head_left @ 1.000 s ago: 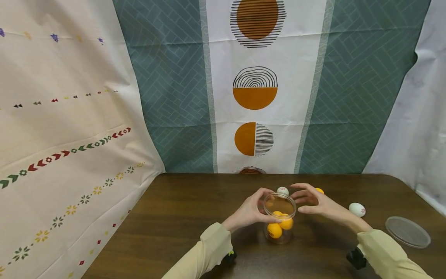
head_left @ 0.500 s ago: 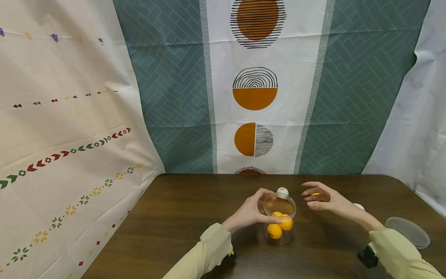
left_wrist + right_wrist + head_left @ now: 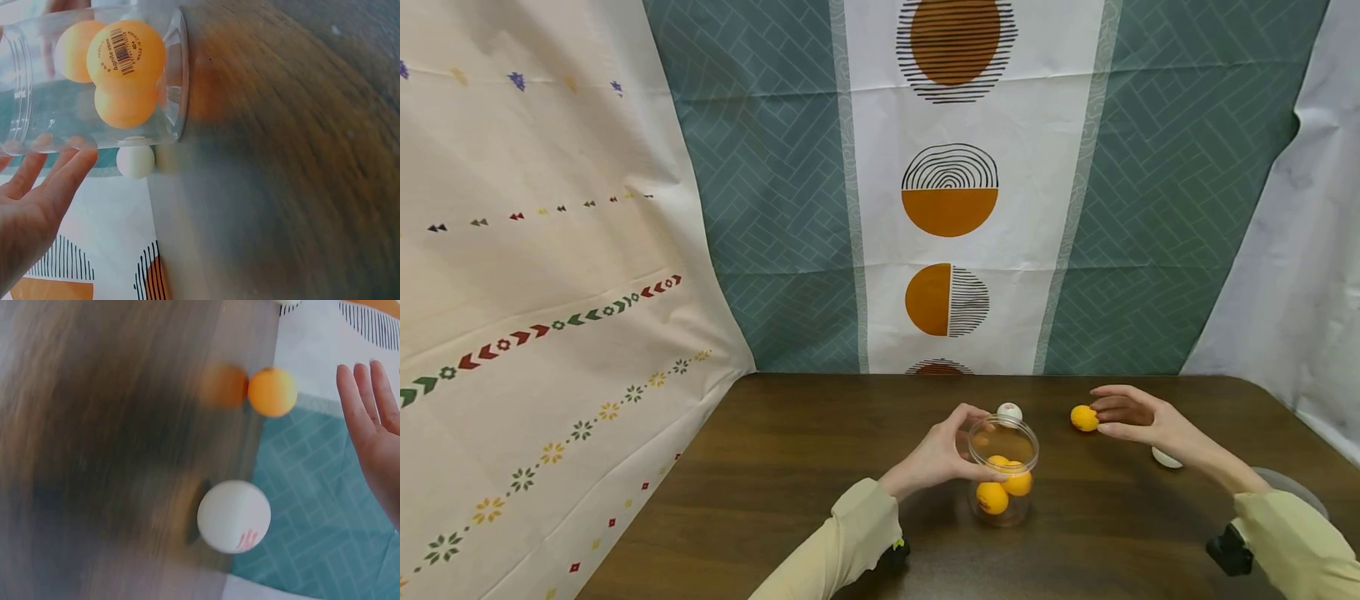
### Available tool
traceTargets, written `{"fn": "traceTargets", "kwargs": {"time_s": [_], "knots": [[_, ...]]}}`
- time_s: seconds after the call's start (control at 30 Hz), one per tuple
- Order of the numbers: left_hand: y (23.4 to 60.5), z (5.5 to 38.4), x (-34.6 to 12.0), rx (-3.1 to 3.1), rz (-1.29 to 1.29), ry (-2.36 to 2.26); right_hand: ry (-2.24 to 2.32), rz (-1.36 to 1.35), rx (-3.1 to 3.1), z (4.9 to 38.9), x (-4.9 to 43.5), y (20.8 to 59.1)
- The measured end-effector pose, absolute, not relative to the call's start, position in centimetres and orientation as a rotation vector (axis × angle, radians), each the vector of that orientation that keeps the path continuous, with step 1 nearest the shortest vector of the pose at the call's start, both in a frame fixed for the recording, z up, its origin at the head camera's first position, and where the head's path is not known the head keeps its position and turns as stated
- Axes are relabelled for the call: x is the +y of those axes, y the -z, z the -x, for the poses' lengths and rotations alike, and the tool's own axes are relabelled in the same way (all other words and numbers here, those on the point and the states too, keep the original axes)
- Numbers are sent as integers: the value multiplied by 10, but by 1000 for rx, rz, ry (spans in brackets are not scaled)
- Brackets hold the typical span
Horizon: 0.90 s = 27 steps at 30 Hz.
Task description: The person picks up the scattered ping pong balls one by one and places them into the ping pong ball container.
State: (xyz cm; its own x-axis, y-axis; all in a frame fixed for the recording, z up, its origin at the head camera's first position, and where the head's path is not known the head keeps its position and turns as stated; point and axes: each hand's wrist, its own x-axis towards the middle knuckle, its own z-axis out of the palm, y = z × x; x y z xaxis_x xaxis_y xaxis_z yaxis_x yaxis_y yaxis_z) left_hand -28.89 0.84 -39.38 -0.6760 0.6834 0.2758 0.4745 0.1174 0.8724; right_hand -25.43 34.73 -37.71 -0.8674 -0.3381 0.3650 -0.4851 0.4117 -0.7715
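A clear plastic jar [image 3: 1002, 446] stands lidless on the dark wooden table, with three orange ping-pong balls [image 3: 126, 56] inside. My left hand [image 3: 936, 454] grips it near the rim, thumb in front and fingers behind. My right hand [image 3: 1138, 418] hovers over the table to the right, fingers spread and holding nothing. Close by its fingertips in the head view lies an orange ping-pong ball [image 3: 1083, 418]. In the right wrist view that ball sits apart from the fingers. A white ping-pong ball [image 3: 234, 517] lies under my right forearm, partly hidden in the head view.
Behind the jar rests another white ping-pong ball [image 3: 1010, 412]. A round clear lid [image 3: 1292, 490] lies at the right, partly covered by my right sleeve. Patterned cloth [image 3: 977, 250] hangs along the table's far edge.
My right hand has moved right, away from the jar, to beside the loose orange ball. My left hand and the jar have stayed in place.
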Motion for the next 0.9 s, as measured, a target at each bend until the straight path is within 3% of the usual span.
{"fn": "traceTargets", "kwargs": {"time_s": [0.9], "knots": [[393, 288, 8, 2172, -1129, -1590, -1330, -522, -2610, 242, 405, 386]]}}
